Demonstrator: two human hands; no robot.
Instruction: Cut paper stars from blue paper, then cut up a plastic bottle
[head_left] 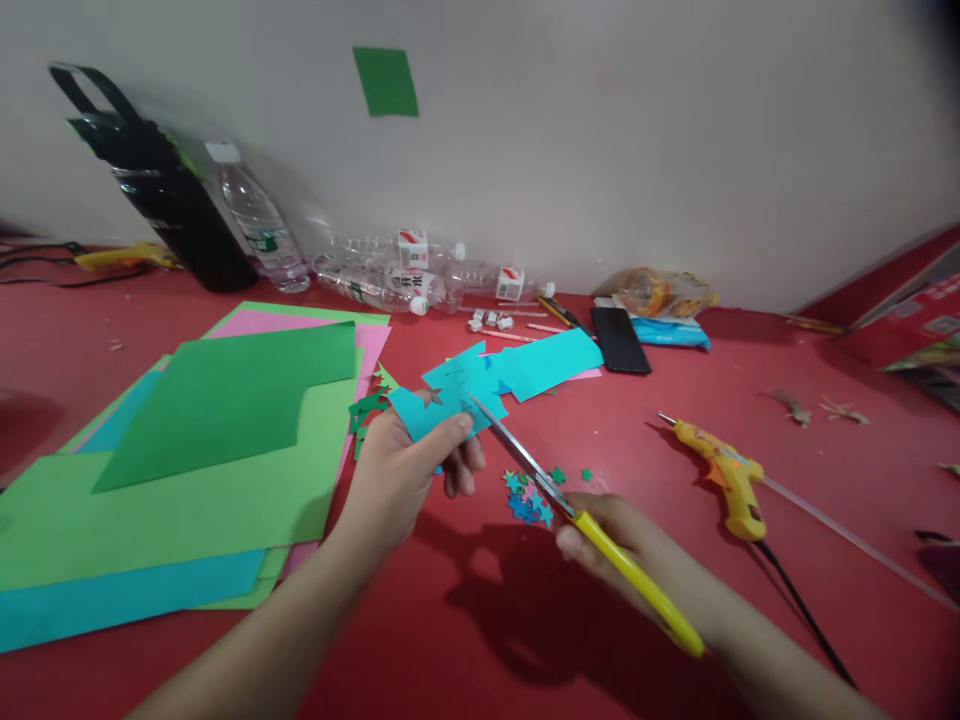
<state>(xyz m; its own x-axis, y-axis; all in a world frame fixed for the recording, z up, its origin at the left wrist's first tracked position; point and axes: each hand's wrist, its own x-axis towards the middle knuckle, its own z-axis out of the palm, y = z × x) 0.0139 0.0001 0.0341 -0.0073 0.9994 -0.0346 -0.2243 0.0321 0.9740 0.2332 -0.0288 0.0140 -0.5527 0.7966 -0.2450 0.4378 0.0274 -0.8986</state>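
Note:
My left hand (409,465) pinches a sheet of light blue paper (457,390) between thumb and fingers, above the red table. Star-shaped gaps and jagged edges show in this paper. My right hand (607,545) grips scissors with yellow handles (630,580). Their metal blades point up and left, and the tip meets the paper near my left thumb. Below the blades lies a small pile of cut paper stars (527,500) in blue, green and pink. Green paper scraps (367,408) lie just left of my left hand.
Coloured paper sheets (225,500) are stacked at the left. A yellow glue gun (724,470) with a cord lies at the right. Along the wall are a black flask (176,210), a standing water bottle (259,220), several lying plastic bottles (390,285) and a phone (620,340).

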